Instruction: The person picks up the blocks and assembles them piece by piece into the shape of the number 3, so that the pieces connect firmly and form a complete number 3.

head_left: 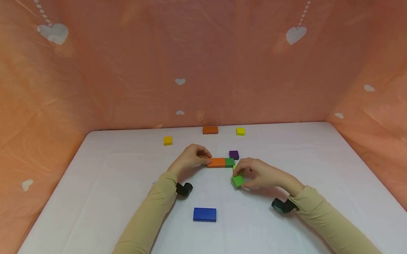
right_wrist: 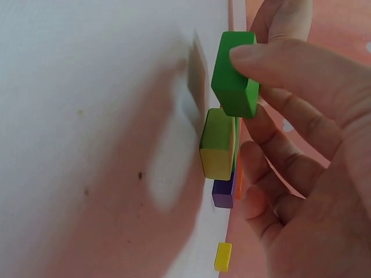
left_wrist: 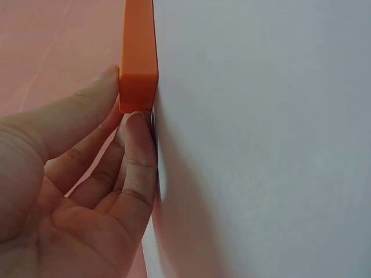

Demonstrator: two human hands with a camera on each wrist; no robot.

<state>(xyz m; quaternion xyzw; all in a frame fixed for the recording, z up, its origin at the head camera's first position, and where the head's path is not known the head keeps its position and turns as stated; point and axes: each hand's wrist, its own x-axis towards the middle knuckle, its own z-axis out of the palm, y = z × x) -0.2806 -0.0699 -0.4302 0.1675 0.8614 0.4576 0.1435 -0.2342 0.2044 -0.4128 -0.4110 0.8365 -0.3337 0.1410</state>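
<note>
My left hand (head_left: 192, 160) pinches the left end of a flat orange block (head_left: 217, 163), its thumb and fingertips close around that end. A dark green block (head_left: 230, 163) sits flush against the orange block's right end. Between thumb and fingers, my right hand (head_left: 261, 172) holds a bright green block (right_wrist: 233, 75), raised off the table in the right wrist view. Just beyond it stands a yellow-green block (right_wrist: 217, 142), mostly covered by the right fingers in the head view. A small purple block (head_left: 233, 155) lies behind the dark green one.
Toward the back edge of the white table (head_left: 87, 220) lie an amber block (head_left: 167, 141), a darker orange block (head_left: 210, 130) and a yellow block (head_left: 240, 131). A larger blue block (head_left: 204, 214) lies in front, between the forearms. Pink cloth (head_left: 197, 62) surrounds the table.
</note>
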